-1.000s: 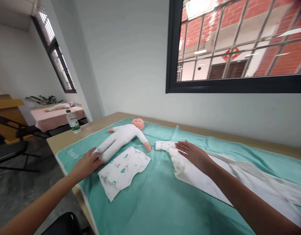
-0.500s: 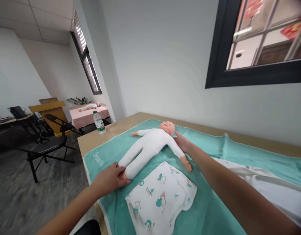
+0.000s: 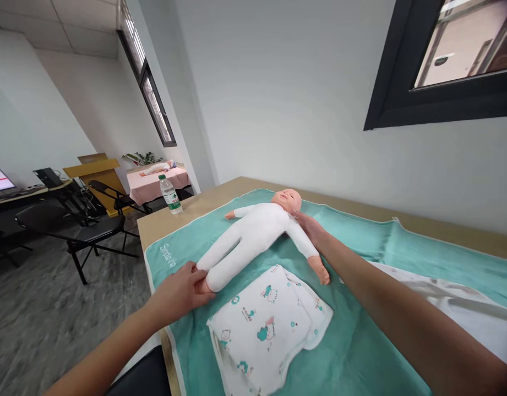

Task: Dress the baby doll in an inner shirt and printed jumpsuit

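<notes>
A baby doll [image 3: 257, 228] with a soft white body lies on its back on a teal blanket [image 3: 339, 330], head toward the wall and arms spread. My left hand [image 3: 185, 289] is closed around the doll's feet, thumb on the near side. At the doll's shoulder and neck rests my right hand [image 3: 313, 228], its fingers stretched out and the tips partly hidden against the doll. Between my arms a folded white baby garment [image 3: 273, 324] with a teal and pink animal print lies on the blanket.
A water bottle [image 3: 170, 195] with a green cap stands on the wooden table [image 3: 195, 203]. White cloth [image 3: 463, 313] lies under my right forearm. Black folding chairs [image 3: 90, 231], a lectern [image 3: 96, 179] and a pink-covered table [image 3: 148, 186] with another doll stand to the left.
The camera view has shifted slightly. Both hands stay at the doll's feet and shoulder; the doll has hardly moved on the blanket.
</notes>
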Available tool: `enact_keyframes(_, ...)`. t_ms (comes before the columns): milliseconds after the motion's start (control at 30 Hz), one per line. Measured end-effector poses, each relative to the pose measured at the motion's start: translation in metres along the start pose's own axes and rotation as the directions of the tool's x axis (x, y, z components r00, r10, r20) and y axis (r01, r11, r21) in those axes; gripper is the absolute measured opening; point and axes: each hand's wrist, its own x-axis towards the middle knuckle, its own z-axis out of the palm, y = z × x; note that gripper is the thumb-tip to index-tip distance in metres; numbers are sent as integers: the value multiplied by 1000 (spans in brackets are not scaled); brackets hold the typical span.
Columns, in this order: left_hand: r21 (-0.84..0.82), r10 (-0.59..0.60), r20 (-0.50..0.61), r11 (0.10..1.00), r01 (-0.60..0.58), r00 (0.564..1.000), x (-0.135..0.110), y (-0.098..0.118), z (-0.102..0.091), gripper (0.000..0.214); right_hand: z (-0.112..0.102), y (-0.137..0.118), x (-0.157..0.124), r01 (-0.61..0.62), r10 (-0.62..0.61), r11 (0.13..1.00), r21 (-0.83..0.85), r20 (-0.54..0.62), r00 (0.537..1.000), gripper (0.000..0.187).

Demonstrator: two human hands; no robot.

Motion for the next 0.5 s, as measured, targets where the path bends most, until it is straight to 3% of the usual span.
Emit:
enact_keyframes(100,7,17,-19,1000,-17,1000,-17,12,-14,38,1,-16,-24,-33,30,999,35,77,997,40)
enact_keyframes(167,19,33,-47,999,-32,998,-30,25,-20,36,2,-27,-47,12,-14,1000,27,95,995,41)
enact_keyframes(333,76,66,-85,995,-60,994,-64,73,-22,31,-7,-55,-129,150,-148,986,-74,31,988,41)
enact_keyframes(500,70,143,-19,988,-141,990,-99,128,1,30,-53,-75,-238,-79,77,987,-143,-21,997,48)
